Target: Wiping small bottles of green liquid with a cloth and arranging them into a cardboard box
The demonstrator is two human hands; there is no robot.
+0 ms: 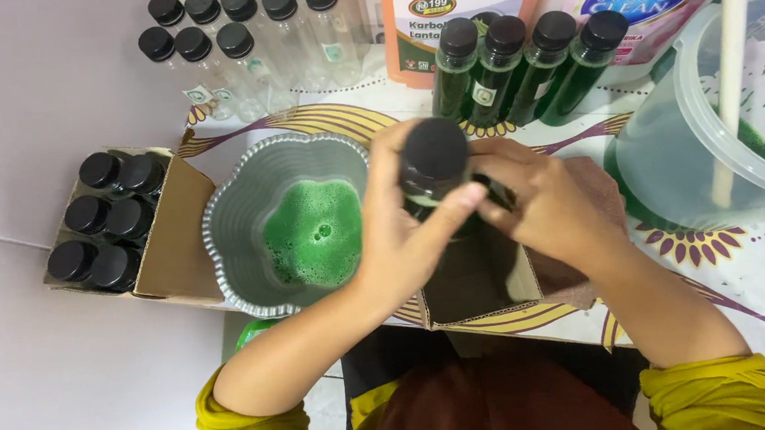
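My left hand (398, 241) and my right hand (548, 212) both grip a small bottle (433, 166) with a black cap, held upright above an open cardboard box (495, 283). The bottle seems to hold green liquid, mostly hidden by my fingers. To the left of my left hand stands a scalloped grey bowl (231, 234) with foamy green liquid (314, 233) in it.
Several filled green bottles (525, 70) stand behind my hands. Empty clear capped bottles (235, 37) cluster at the back left. A cardboard box of capped bottles (109, 221) sits at the left. A clear plastic bucket (709, 129) with a white stick (731, 65) stands right, pouches behind.
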